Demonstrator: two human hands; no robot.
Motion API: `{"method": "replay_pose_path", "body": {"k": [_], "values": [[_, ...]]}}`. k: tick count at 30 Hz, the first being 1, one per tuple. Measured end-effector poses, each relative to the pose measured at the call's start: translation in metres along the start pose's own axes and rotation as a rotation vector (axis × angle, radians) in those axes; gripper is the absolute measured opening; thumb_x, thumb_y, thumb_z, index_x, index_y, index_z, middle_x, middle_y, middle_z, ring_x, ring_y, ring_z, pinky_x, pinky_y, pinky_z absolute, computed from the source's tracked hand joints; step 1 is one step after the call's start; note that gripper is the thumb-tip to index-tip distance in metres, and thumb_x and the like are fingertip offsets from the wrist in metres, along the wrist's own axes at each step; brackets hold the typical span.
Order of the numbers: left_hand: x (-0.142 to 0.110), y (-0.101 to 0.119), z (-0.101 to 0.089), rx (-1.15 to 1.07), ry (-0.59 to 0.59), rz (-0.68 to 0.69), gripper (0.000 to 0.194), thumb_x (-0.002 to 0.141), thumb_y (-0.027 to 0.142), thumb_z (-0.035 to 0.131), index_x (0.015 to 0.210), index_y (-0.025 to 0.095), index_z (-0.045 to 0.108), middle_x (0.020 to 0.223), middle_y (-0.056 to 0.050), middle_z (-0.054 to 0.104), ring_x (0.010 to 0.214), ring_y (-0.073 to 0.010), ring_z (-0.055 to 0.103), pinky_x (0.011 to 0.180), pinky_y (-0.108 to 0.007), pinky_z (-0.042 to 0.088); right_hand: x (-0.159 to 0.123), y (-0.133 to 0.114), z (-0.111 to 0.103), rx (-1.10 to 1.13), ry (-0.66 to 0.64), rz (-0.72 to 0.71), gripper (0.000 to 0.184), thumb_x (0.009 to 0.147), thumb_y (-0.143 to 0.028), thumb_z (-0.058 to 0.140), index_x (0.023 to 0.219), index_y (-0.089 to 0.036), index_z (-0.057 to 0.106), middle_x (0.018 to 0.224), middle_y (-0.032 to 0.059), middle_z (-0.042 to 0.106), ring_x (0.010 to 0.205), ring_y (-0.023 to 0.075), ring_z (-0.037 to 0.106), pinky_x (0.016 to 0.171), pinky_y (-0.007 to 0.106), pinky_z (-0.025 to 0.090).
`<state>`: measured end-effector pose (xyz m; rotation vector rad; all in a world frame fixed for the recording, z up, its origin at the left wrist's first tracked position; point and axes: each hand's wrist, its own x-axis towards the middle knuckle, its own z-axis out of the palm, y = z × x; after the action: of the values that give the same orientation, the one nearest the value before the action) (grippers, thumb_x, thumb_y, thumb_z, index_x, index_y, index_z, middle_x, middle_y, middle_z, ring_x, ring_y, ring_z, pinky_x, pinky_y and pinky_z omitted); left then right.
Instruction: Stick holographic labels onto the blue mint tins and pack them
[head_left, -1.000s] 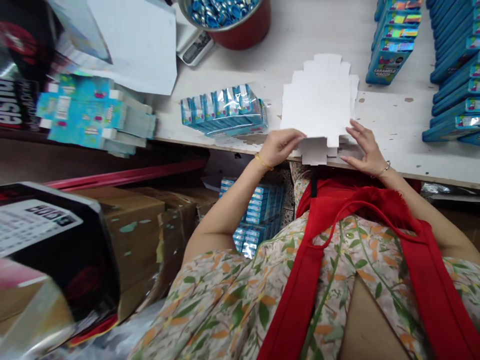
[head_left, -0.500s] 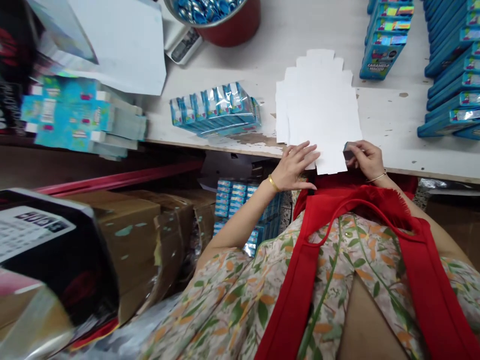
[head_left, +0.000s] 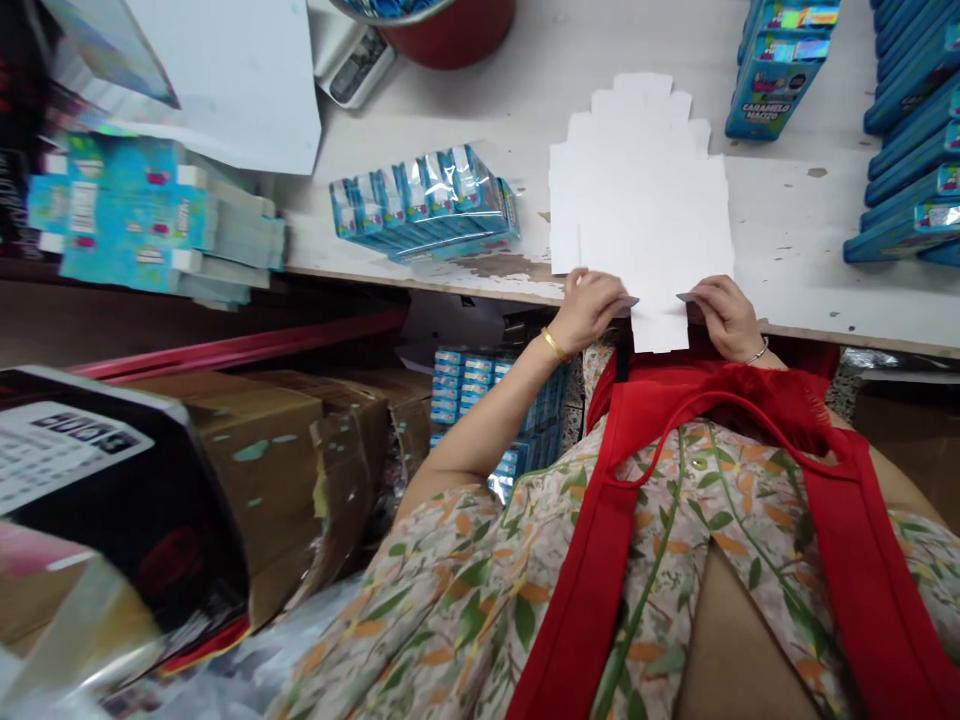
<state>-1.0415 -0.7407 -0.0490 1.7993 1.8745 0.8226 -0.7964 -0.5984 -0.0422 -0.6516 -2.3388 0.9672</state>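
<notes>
A flat white carton blank [head_left: 641, 200] with stepped edges lies plain side up on the table, its narrow front flap hanging over the table's edge toward me. My left hand [head_left: 592, 305] pinches a small side flap of the blank, left of the front flap. Across from it, my right hand [head_left: 724, 315] pinches the matching flap on the right. Both small flaps are bent up, with a dark edge showing at the fingertips. Whether more blanks lie beneath this one, I cannot tell.
A plastic-wrapped pack of blue boxes [head_left: 424, 205] sits to the left. Printed blue blanks [head_left: 124, 215] lie further left. A red pot [head_left: 454, 35] and a scale [head_left: 356, 65] stand behind. Blue boxes [head_left: 780, 85] line the right; cardboard cartons [head_left: 247, 450] stand below the table.
My left hand has gone from spread flat on the blank to pinching its left flap. My right hand stays on the right flap. The view has shifted slightly.
</notes>
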Motion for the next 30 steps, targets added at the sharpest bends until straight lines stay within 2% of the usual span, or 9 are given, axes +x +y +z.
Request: {"method": "replay_pose_path", "body": {"k": [3,9,12,15,17,21,24,27,30], "values": [[0.027,0.019,0.0,0.12,-0.08,0.038,0.019,0.099,0.038,0.056,0.096,0.027,0.071,0.1,-0.004,0.074,0.116,-0.0291,0.06,0.122,-0.073,0.013,0.005,0.006,-0.004,-0.214,-0.052,-0.179,0.036,0.103,-0.029,0.037,0.124,-0.025,0.067,0.09,0.0076,0.062,0.081,0.0205,0.06,0.072,0.038,0.056],[0.065,0.041,0.021,0.146,-0.141,0.089,0.022,0.094,0.018,0.061,0.076,0.026,0.072,0.074,0.0,0.069,0.102,-0.0269,0.064,0.121,-0.079,0.006,0.009,0.031,0.002,-0.469,-0.17,-0.241,0.043,0.104,-0.028,0.029,0.117,-0.02,0.069,0.092,0.012,0.067,0.079,0.0233,0.058,0.072,0.042,0.053],[0.071,0.042,0.028,0.151,-0.146,0.108,0.025,0.094,0.015,0.058,0.075,0.025,0.071,0.069,0.001,0.068,0.097,-0.025,0.067,0.123,-0.075,0.009,0.005,0.036,-0.002,-0.461,-0.276,-0.314,0.047,0.103,-0.041,0.033,0.126,-0.016,0.066,0.118,0.019,0.069,0.091,0.0273,0.062,0.08,0.048,0.055],[0.072,0.044,0.027,0.174,-0.146,0.1,0.02,0.096,0.015,0.053,0.089,0.022,0.071,0.071,-0.001,0.07,0.093,-0.0236,0.069,0.124,-0.07,0.017,0.0,0.035,-0.011,-0.393,-0.386,-0.351,0.083,0.089,-0.071,0.052,0.144,-0.01,0.052,0.144,0.0267,0.056,0.113,0.0368,0.06,0.094,0.058,0.052],[0.071,0.045,0.024,0.211,-0.162,0.109,0.019,0.095,0.014,0.051,0.096,0.019,0.07,0.074,-0.004,0.072,0.093,-0.0236,0.069,0.122,-0.066,0.026,-0.003,0.034,-0.016,-0.386,-0.438,-0.334,0.095,0.084,-0.074,0.056,0.151,-0.008,0.045,0.151,0.0279,0.05,0.118,0.0392,0.058,0.097,0.06,0.05],[0.068,0.044,0.017,0.288,-0.2,0.192,0.026,0.095,0.014,0.046,0.094,0.019,0.071,0.081,-0.006,0.073,0.095,-0.0224,0.069,0.121,-0.057,0.036,-0.001,0.035,-0.012,-0.422,-0.423,-0.315,0.07,0.094,-0.054,0.047,0.148,-0.01,0.05,0.147,0.0236,0.056,0.112,0.0356,0.06,0.095,0.057,0.051],[0.066,0.038,0.013,0.277,-0.196,0.294,0.033,0.097,0.017,0.039,0.102,0.021,0.072,0.089,-0.005,0.074,0.102,-0.0205,0.069,0.127,-0.055,0.03,0.006,0.035,-0.003,-0.42,-0.324,-0.309,0.051,0.097,-0.041,0.041,0.136,-0.015,0.062,0.132,0.0186,0.067,0.102,0.0306,0.062,0.088,0.052,0.053],[0.065,0.032,0.012,0.125,-0.087,0.332,0.037,0.101,0.026,0.038,0.126,0.025,0.065,0.117,-0.005,0.073,0.125,-0.0209,0.063,0.132,-0.057,0.014,0.012,0.031,0.003,-0.415,-0.246,-0.285,0.043,0.099,-0.033,0.037,0.121,-0.016,0.07,0.112,0.0161,0.073,0.09,0.0268,0.062,0.082,0.047,0.053],[0.064,0.032,0.018,-0.023,0.097,0.213,0.044,0.103,0.046,0.037,0.141,0.031,0.052,0.145,-0.005,0.058,0.151,-0.0266,0.041,0.13,-0.062,0.01,0.015,0.022,0.006,-0.438,-0.198,-0.222,0.044,0.101,-0.032,0.036,0.126,-0.016,0.067,0.098,0.0141,0.073,0.084,0.0258,0.061,0.078,0.044,0.052]]}}
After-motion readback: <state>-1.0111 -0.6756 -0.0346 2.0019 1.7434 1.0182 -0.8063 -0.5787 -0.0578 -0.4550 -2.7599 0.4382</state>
